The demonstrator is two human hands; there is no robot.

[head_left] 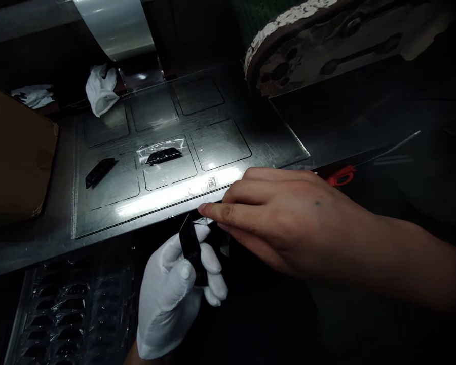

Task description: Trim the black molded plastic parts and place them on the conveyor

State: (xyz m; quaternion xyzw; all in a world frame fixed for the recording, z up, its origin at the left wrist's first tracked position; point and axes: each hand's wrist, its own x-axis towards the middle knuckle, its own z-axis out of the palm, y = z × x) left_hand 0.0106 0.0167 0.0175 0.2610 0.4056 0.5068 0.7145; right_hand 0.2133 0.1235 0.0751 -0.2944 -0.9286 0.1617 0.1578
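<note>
A loose black part (100, 173) lies on the marked plate (222, 144), left of a film-wrapped part (163, 155). The gloved left hand (175, 289) curls its grip around a black piece (190, 242); just beside, the right hand (285, 218) bunches its fingers, any hold impossible to tell.

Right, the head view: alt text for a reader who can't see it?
A white-gloved left hand holds a dark part, the bare right hand near its top. Beyond, two dark pieces lie on a metal plate; a tray of others sits lower left in frame.
</note>
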